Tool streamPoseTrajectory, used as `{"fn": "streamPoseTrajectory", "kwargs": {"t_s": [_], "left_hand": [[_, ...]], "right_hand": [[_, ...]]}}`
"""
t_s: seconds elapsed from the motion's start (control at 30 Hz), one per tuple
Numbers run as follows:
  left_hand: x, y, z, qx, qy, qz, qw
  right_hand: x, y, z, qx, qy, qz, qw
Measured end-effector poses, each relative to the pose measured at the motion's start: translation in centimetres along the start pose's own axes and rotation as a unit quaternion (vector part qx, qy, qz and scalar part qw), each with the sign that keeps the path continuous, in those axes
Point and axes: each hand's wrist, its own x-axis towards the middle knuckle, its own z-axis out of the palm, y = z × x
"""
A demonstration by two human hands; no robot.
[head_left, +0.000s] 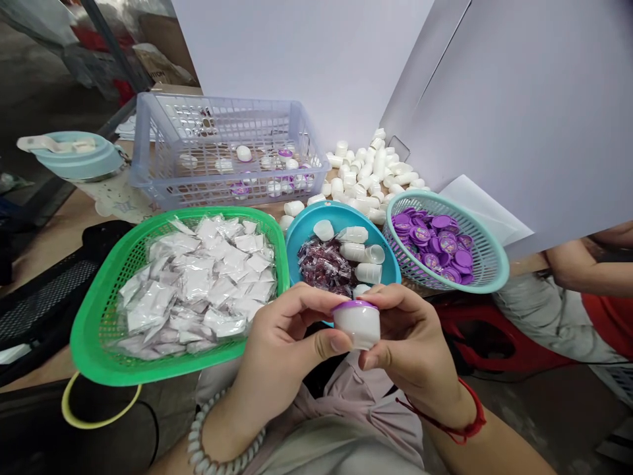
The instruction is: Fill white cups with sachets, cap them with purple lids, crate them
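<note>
My left hand [287, 349] and my right hand [415, 343] both grip a small white plastic container [360, 328] with a purple lid [355, 305] on its top. Fingers and thumbs press it from both sides, in front of my lap. Just beyond, a blue bowl [309, 221] holds dark red wrapped pieces [324, 264] and several white containers [368, 273]. To its right, a light teal basket [497, 264] is filled with purple lids [448, 244]. On the left, a green basket [99, 316] carries many small clear-wrapped white packets [198, 280].
A clear plastic crate [222, 112] with several lidded containers stands at the back left. Loose white containers [366, 168] are piled against the white panel [306, 53]. A light-blue-lidded bottle [79, 155] stands far left. Another person's arm [588, 267] shows at right, beside a red stool [494, 336].
</note>
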Motion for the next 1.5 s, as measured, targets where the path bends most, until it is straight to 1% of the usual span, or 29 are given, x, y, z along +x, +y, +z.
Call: {"fn": "streamPoseTrajectory", "kwargs": {"t_s": [0.17,0.27,0.3,0.37,0.5,0.63,0.77,0.83,0.9,0.97,1.0,1.03,1.07,1.1,1.13,1.17,1.2,1.23,1.27,1.3,1.33,1.37,1.43,1.5], "left_hand": [[0.0,-0.2,-0.2,-0.007,-0.023,-0.003,1.000],[-0.1,-0.3,-0.6,-0.014,-0.035,-0.017,0.999],[-0.1,-0.3,-0.8,-0.014,-0.037,-0.026,0.999],[-0.1,-0.4,-1.0,-0.011,-0.034,-0.042,0.998],[-0.2,-0.1,-0.8,-0.027,-0.011,-0.066,0.997],[-0.3,0.1,-0.4,-0.043,0.030,-0.077,0.996],[-0.4,-0.2,-0.5,-0.036,0.044,-0.062,0.996],[-0.4,-0.4,-0.4,-0.033,0.052,-0.059,0.996],[-0.4,-0.7,-0.3,-0.010,0.068,-0.046,0.997],[-0.5,-0.5,-0.5,0.054,0.078,-0.018,0.995],[-0.5,-0.2,-1.0,0.105,0.075,-0.001,0.992],[-0.4,0.3,-1.7,0.171,0.072,0.012,0.983],[-0.3,0.9,-2.7,0.252,0.069,0.022,0.965],[-0.2,1.5,-3.9,0.342,0.072,0.031,0.936],[-0.1,2.3,-5.4,0.438,0.080,0.033,0.895],[0.1,3.0,-7.0,0.526,0.089,0.033,0.845],[0.2,3.6,-8.5,0.598,0.089,0.019,0.796],[0.4,4.2,-10.0,0.652,0.079,-0.012,0.754],[0.6,4.7,-11.2,0.690,0.059,-0.049,0.720],[0.7,5.0,-12.1,0.714,0.040,-0.083,0.694],[0.8,5.2,-12.8,0.728,0.025,-0.111,0.676],[0.9,5.3,-13.1,0.734,0.015,-0.130,0.666],[0.8,5.4,-12.9,0.732,0.012,-0.151,0.664],[0.6,5.5,-12.1,0.726,0.020,-0.161,0.669]], "right_hand": [[0.2,0.4,0.2,0.033,0.003,0.010,0.999],[0.3,0.5,0.5,0.037,0.010,0.014,0.999],[0.3,0.4,0.6,0.026,0.009,0.008,1.000],[0.2,0.3,0.6,-0.030,0.003,-0.017,0.999],[-0.1,0.0,0.7,-0.175,-0.006,-0.071,0.982],[-0.3,0.1,0.9,-0.211,-0.015,-0.106,0.972],[0.0,0.3,0.9,-0.226,-0.028,-0.126,0.965],[0.2,0.3,0.8,-0.223,-0.031,-0.114,0.968],[0.4,0.0,0.8,-0.211,-0.032,-0.084,0.973],[0.9,-0.3,0.7,-0.197,-0.044,-0.048,0.978],[1.2,-0.5,0.6,-0.190,-0.055,-0.033,0.980],[1.8,-0.7,0.3,-0.185,-0.065,-0.026,0.980],[2.6,-0.8,0.0,-0.182,-0.071,-0.026,0.980],[3.8,-0.8,-0.5,-0.186,-0.071,-0.033,0.979],[5.3,-0.7,-1.0,-0.198,-0.066,-0.046,0.977],[7.4,-0.6,-1.6,-0.221,-0.057,-0.063,0.972],[9.8,-0.4,-2.1,-0.261,-0.045,-0.076,0.961],[12.5,-0.2,-2.4,-0.309,-0.031,-0.083,0.947],[15.4,0.1,-2.6,-0.365,-0.017,-0.084,0.927],[18.4,0.5,-2.6,-0.426,0.000,-0.074,0.902],[21.2,0.9,-2.5,-0.457,0.014,-0.068,0.887],[23.8,1.4,-2.3,-0.479,0.027,-0.065,0.875],[27.9,2.6,-1.8,-0.511,0.043,-0.053,0.857],[30.4,4.2,-1.5,-0.538,0.043,-0.032,0.841]]}}
